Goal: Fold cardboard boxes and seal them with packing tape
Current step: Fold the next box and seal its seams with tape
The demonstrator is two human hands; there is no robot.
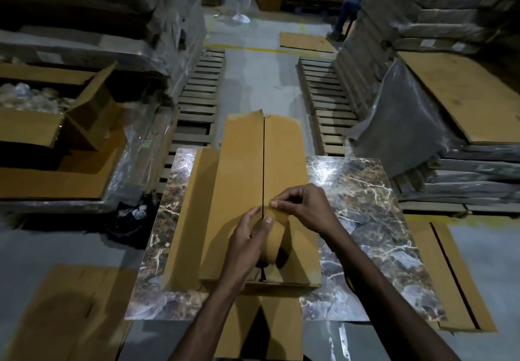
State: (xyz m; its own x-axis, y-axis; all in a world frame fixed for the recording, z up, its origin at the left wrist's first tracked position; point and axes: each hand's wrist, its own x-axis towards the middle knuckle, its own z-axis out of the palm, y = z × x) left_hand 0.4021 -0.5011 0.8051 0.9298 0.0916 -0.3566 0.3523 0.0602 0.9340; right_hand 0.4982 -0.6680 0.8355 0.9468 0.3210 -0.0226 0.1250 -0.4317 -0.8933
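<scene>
Left hand (246, 238) grips tape roll (275, 238); right hand (305, 208) perhaps pinches end

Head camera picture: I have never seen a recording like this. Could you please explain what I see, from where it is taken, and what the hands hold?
There is no machine here: a person works with two bare hands, and one camera worn on the head looks forward and down at them. A long cardboard box lies on a marble-patterned table, flaps closed, with a dark seam along the middle, not yet taped. The left hand grips a roll of brown packing tape over the box's near end. The right hand pinches the top of the roll with its fingers, probably to lift the loose tape end. Wooden pallets lie on the floor behind.
</scene>
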